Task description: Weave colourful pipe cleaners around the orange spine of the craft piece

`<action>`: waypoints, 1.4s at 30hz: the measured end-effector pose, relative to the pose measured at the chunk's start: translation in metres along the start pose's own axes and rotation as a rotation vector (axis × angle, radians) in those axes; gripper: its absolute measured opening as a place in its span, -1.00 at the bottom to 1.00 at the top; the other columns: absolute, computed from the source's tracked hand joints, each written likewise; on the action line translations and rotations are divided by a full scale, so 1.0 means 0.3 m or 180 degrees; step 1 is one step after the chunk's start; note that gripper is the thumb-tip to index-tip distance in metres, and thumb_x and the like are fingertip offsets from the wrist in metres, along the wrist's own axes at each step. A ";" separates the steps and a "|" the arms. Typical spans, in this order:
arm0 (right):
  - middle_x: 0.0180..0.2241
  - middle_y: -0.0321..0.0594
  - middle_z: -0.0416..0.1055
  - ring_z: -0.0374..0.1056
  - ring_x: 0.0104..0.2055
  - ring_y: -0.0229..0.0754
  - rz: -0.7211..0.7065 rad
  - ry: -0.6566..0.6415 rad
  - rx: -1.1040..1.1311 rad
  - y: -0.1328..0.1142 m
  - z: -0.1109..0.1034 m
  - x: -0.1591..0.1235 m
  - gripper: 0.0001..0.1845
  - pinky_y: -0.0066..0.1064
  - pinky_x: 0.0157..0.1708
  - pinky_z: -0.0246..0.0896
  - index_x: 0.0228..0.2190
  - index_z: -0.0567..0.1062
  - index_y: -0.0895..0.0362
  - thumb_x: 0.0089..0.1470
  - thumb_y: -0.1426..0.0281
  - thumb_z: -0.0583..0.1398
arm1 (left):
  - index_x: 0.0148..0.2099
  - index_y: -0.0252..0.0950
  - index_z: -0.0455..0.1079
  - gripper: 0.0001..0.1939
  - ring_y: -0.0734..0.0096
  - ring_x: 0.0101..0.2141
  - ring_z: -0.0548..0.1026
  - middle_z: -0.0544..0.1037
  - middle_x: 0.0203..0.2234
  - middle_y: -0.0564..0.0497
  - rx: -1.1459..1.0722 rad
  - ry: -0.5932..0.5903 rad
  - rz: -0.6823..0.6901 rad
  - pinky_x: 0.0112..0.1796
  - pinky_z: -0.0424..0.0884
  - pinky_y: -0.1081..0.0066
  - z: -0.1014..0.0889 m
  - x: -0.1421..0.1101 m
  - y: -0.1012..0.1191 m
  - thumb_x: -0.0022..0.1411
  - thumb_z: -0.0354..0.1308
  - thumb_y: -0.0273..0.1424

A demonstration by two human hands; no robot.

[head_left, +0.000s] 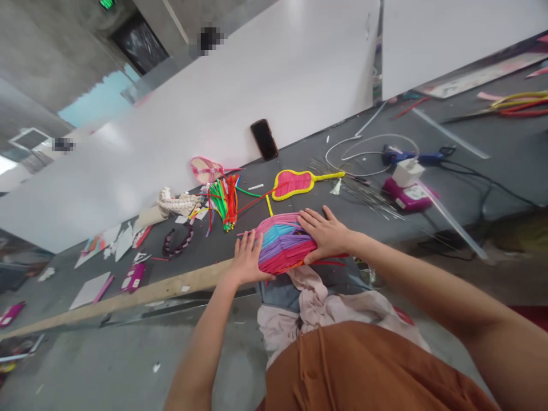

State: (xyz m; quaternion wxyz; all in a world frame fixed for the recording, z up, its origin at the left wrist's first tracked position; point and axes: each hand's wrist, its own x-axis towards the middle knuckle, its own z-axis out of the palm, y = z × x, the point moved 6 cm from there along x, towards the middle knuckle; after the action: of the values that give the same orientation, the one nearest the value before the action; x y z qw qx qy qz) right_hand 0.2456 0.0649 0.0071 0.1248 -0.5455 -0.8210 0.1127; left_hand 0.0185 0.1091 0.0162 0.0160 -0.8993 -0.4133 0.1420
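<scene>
A multicoloured woven fan piece (280, 244) of pink, blue and purple strips lies at the near edge of the grey table (428, 148). My left hand (246, 260) rests on its left side, fingers stretched out and thumb under the lower edge. My right hand (325, 233) lies flat across its right side, fingers spread. A finished pink fan with a yellow rim and handle (295, 184) lies just beyond. A bundle of green, red and orange strips (226, 201) sits to the left of it.
A black phone (264, 138) leans against the white wall panel. A blue glue gun (411, 156) with white cord, a pink-and-white box (409, 191) and thin metal wires lie at the right. Paper scraps, a braided cord and pink packets lie at the left.
</scene>
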 end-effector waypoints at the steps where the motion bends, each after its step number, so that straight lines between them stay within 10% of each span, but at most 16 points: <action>1: 0.33 0.26 -0.11 -0.22 0.37 0.31 0.0013 -0.0018 0.0016 -0.001 -0.002 0.001 0.28 0.37 0.21 -0.49 0.31 0.02 0.31 -0.19 -0.32 0.10 | 0.42 -0.42 -0.26 0.32 -0.22 0.34 -0.24 -0.21 0.36 -0.44 0.0020 -0.0048 -0.0036 0.22 -0.15 -0.15 -0.008 -0.001 0.001 -0.18 0.28 0.14; 8: 0.38 0.11 -0.26 -0.34 0.40 0.23 0.0306 -0.0314 0.0536 0.029 -0.096 -0.008 0.20 0.33 0.23 -0.35 0.35 -0.17 0.23 -0.05 -0.23 0.09 | 0.42 -0.46 -0.26 0.35 -0.24 0.34 -0.29 -0.24 0.35 -0.48 0.0429 0.0190 -0.0163 0.18 -0.34 -0.32 -0.132 -0.099 0.072 -0.18 0.24 0.20; 17: 0.17 0.03 0.30 0.12 0.28 0.02 0.0084 0.2050 0.0580 0.033 -0.355 -0.170 -0.45 0.01 0.22 0.07 0.23 0.20 0.19 0.30 0.23 -0.08 | 0.36 -0.34 0.07 -0.38 0.08 0.33 0.00 0.13 0.31 -0.20 0.0293 0.0889 -0.0026 0.28 -0.23 -0.13 -0.085 -0.138 0.294 0.33 -0.02 -0.22; 25: 0.12 -0.06 0.39 0.15 0.27 -0.04 -0.0805 0.1327 -0.0019 -0.245 -0.185 -0.190 -0.57 -0.03 0.28 -0.01 0.11 0.39 0.17 0.25 0.38 0.03 | 0.34 -0.36 0.11 -0.42 0.04 0.32 0.04 0.14 0.30 -0.22 0.0146 0.1008 -0.0087 0.28 -0.12 -0.10 -0.071 -0.113 0.261 0.34 -0.04 -0.28; 32: 0.16 0.00 0.35 0.18 0.25 0.09 -0.0735 0.0692 -0.0524 -0.246 -0.032 -0.109 -0.47 -0.01 0.25 0.03 0.13 0.36 0.24 0.15 0.30 0.16 | 0.26 -0.34 0.25 -0.54 0.07 0.25 0.21 0.31 0.22 -0.20 0.0190 0.1257 0.0161 0.25 -0.02 -0.14 -0.054 -0.123 0.259 0.37 -0.10 -0.40; 37: 0.01 -0.10 0.49 0.36 0.09 -0.01 -0.0950 0.0993 -0.0679 -0.230 -0.130 -0.077 -0.64 -0.03 0.19 0.07 -0.01 0.49 0.17 0.24 0.46 0.02 | 0.16 -0.29 0.37 -0.62 0.12 0.17 0.34 0.44 0.13 -0.17 0.0219 0.1720 0.0352 0.26 -0.07 -0.16 -0.179 -0.160 0.247 0.37 -0.09 -0.47; 42: -0.16 -0.12 0.58 0.46 -0.14 -0.10 -0.1119 0.1322 -0.0861 -0.234 -0.386 0.040 -0.69 -0.21 -0.01 0.24 -0.20 0.57 0.13 0.22 0.50 0.03 | 0.03 -0.30 0.44 -0.69 0.17 0.02 0.49 0.58 -0.07 -0.14 0.0221 0.2167 0.0224 0.19 0.11 -0.12 -0.428 -0.127 0.141 0.38 -0.08 -0.45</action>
State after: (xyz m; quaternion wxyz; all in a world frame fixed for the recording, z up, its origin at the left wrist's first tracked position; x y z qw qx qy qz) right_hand 0.2181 0.0550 0.1399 0.2338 -0.4181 -0.8674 -0.1349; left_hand 0.0608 0.0642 0.1423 0.1786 -0.9078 -0.3479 -0.1518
